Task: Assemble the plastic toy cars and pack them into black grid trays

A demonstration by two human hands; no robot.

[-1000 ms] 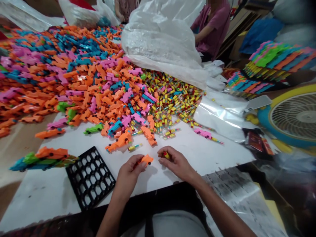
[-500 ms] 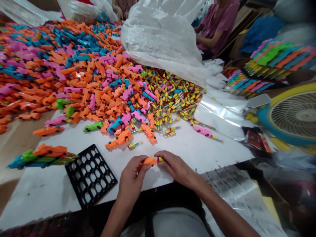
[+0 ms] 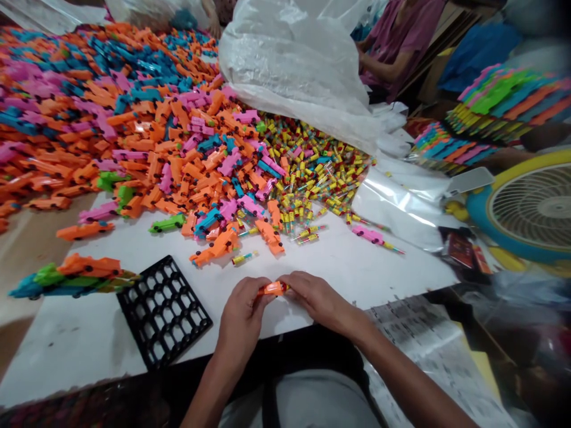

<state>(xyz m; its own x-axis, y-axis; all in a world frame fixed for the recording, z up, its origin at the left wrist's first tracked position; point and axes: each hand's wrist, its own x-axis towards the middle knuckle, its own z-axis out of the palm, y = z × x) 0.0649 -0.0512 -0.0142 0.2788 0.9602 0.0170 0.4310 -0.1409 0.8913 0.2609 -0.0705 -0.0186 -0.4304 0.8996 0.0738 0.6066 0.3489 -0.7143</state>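
My left hand (image 3: 244, 309) pinches an orange toy car (image 3: 272, 289) low over the white table sheet. From the other side my right hand (image 3: 312, 294) has its fingers closed on a small yellow-labelled tube, mostly covered by the fingers, which meets the car's end. To the left lies a black grid tray (image 3: 166, 312) with rows of openings. Several assembled toy cars (image 3: 91, 267) with yellow tubes rest at its left edge. Just beyond my hands are a loose yellow tube (image 3: 244, 258) and an orange toy car (image 3: 269, 235).
A big heap of toy cars (image 3: 147, 142) fills the left and back. Beside it lie many yellow tubes (image 3: 312, 172) under a clear plastic bag (image 3: 289, 59). A person in a pink shirt (image 3: 397, 41) sits behind. At right stand a fan (image 3: 535, 208) and stacked assembled toys (image 3: 504, 101).
My hands have come together: the tube in my right hand, apart from the orange car before, now meets its end. The view has shifted slightly.
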